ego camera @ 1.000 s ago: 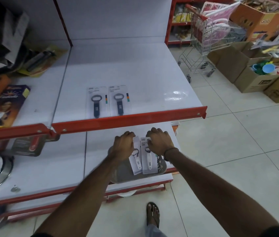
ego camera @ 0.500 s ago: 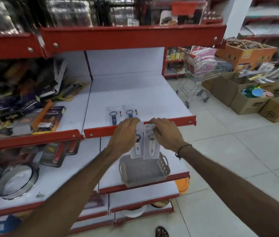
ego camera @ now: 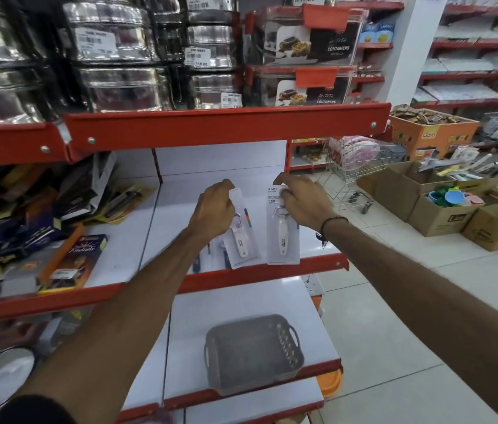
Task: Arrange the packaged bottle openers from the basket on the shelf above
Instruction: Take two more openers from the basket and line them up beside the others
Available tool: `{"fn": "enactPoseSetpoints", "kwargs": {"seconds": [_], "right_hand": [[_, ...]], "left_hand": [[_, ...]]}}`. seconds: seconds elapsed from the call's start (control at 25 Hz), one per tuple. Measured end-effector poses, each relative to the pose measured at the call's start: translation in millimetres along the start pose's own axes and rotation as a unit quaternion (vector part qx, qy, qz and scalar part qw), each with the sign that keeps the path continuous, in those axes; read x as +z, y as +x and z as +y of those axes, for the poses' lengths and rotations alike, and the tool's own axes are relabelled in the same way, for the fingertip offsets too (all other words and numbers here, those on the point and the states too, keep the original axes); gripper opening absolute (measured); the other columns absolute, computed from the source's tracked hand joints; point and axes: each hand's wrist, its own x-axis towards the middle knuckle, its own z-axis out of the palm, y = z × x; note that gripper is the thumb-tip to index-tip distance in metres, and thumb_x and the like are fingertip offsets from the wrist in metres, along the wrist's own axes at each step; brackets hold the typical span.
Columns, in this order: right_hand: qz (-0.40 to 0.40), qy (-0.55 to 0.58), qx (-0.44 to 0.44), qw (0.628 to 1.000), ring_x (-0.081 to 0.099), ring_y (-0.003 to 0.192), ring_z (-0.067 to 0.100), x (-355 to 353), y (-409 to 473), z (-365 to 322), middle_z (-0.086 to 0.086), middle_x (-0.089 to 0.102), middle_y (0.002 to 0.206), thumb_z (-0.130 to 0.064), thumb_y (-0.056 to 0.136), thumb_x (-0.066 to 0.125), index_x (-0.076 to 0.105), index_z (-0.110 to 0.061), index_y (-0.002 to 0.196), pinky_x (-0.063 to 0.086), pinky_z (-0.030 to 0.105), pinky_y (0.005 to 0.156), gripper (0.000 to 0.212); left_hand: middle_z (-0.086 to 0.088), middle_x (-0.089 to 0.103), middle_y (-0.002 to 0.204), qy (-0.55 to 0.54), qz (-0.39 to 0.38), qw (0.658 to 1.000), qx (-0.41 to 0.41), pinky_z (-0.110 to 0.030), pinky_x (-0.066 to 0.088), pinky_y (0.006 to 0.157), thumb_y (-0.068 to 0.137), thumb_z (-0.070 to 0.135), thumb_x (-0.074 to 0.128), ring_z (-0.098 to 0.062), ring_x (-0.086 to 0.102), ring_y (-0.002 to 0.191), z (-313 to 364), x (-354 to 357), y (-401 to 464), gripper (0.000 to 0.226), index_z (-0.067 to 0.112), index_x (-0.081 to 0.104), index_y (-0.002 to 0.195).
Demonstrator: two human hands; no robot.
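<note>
To the left of both hands, a loose heap of dark and yellow boxed goods (ego camera: 58,240) leans across the neighbouring white shelf section. The left hand (ego camera: 215,211) is closed around the top of a clear-and-white carded pack holding a white-handled bottle opener (ego camera: 241,237), fingers curled over the card's upper edge, with the pack tilted and its lower end hanging over the shelf's red front lip (ego camera: 260,275). Under that wrist, 2 dark-handled opener packs (ego camera: 211,257) lie flat on the shelf, mostly hidden by the forearm. Just beside, the right hand (ego camera: 302,200) pinches the top of a 2nd white opener pack (ego camera: 282,231), which hangs nearly upright, its bottom edge also at the lip. Below both hands, on the lower shelf, sits the grey plastic basket (ego camera: 253,350), which looks empty.

The risk, as I judge it: both cards are held only by their top edges, so setting them down too near the lip could let them slide off toward the basket or floor. The tilted left pack may also land on the dark ones and overlap them.
</note>
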Motion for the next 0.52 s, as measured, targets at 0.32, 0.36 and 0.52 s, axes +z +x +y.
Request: {"fn": "enactPoseSetpoints", "kwargs": {"seconds": [0.32,0.36,0.52], "right_hand": [[-0.094,-0.027,0.041,0.994,0.058,0.081,0.028,53,42,56,0.008,0.074,0.097,-0.016,0.093,0.039,0.058,-0.025,0.112,0.046,0.041,0.082,0.029],[-0.11,-0.035,0.044,0.992,0.056,0.081,0.028,63,43,63,0.008,0.074,0.104,-0.018,0.093,0.039,0.058,-0.025,0.113,0.043,0.039,0.079,0.028],[-0.155,-0.068,0.039,0.985,0.06,0.105,0.03,86,40,79,0.005,0.07,0.117,-0.025,0.095,0.038,0.06,-0.03,0.118,0.039,0.044,0.086,0.033]], "left_hand": [[-0.021,0.068,0.116,-0.02,-0.126,0.987,-0.1,-0.048,0.049,0.098,0.092,0.0,0.039,-0.038,0.063,0.105,-18,81,39,0.028,0.006,0.06,0.11],[-0.019,0.069,0.117,-0.014,-0.147,0.983,-0.109,-0.045,0.044,0.101,0.094,0.001,0.039,-0.036,0.061,0.107,-21,91,39,0.028,0.009,0.06,0.109],[-0.013,0.067,0.122,0.037,-0.176,0.979,-0.093,-0.046,0.032,0.103,0.093,0.003,0.04,-0.032,0.059,0.113,-30,107,43,0.033,0.008,0.065,0.115]]}}
